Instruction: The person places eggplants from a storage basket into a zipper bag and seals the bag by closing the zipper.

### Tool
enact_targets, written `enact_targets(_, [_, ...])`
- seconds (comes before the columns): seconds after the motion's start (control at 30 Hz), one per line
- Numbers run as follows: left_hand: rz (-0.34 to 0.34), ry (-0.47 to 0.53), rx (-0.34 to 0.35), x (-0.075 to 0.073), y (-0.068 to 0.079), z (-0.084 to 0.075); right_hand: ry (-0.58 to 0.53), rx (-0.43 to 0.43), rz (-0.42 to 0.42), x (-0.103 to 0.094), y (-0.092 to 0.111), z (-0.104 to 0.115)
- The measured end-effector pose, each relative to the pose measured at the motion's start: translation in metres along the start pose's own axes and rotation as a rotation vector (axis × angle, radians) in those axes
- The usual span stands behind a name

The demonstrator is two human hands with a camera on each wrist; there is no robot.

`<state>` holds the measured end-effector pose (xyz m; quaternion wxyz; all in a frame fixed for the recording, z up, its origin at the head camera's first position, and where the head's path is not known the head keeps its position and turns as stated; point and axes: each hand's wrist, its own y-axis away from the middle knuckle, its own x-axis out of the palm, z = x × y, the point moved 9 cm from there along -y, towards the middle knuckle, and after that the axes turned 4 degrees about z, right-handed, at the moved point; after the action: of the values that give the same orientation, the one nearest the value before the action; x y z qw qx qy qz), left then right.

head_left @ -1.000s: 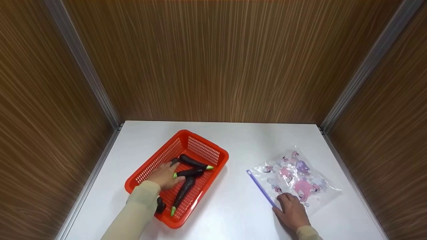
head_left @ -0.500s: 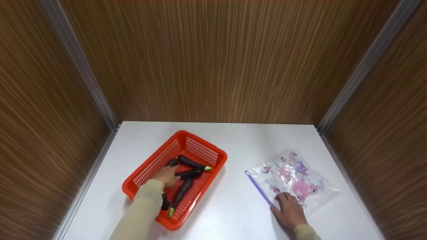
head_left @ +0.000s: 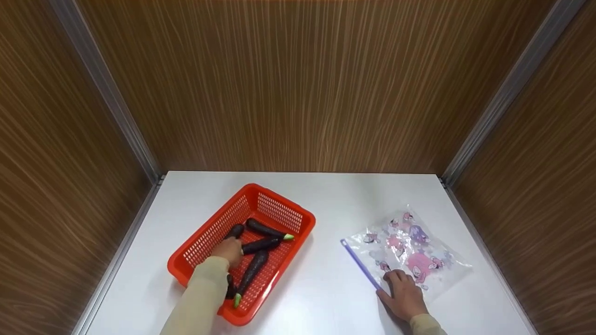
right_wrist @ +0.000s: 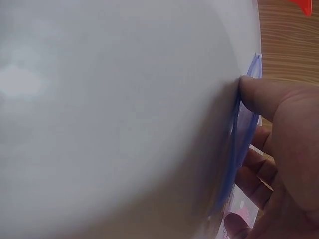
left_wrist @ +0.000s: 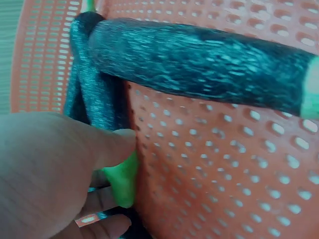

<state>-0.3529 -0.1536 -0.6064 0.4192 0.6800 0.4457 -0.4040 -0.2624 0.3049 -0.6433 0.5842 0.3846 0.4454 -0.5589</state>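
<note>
Inside the red basket, my left hand pinches the green stem end of a dark eggplant. The left wrist view shows the thumb on one side of that green stem end and fingers on the other. Another eggplant lies close by, its tip against the held one. Over on the right, my right hand rests at the mouth of a clear zip bag with pink and purple prints. Its thumb presses the blue zip strip, with the fingers curled on the bag's other side.
More eggplants lie in the basket: one at the back, one by the left wall, one pointing to the front. White table lies between basket and bag. Wood-patterned panels enclose the back and sides.
My left hand, earlier spread over the eggplants, has closed its fingers on the stem end of one. The right hand holds its place on the bag. The view has shifted slightly.
</note>
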Motion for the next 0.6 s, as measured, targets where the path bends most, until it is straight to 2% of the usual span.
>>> enact_targets(0.17, [-0.008, 0.007, -0.003, 0.0056, -0.0003, 0.0046, -0.005, 0.02, 0.005, 0.0013, 0.0004, -0.0006])
enact_targets(0.6, [-0.005, 0.039, -0.022, 0.0056, -0.0037, 0.0067, -0.019, 0.011, -0.005, -0.0004, -0.0003, -0.0009])
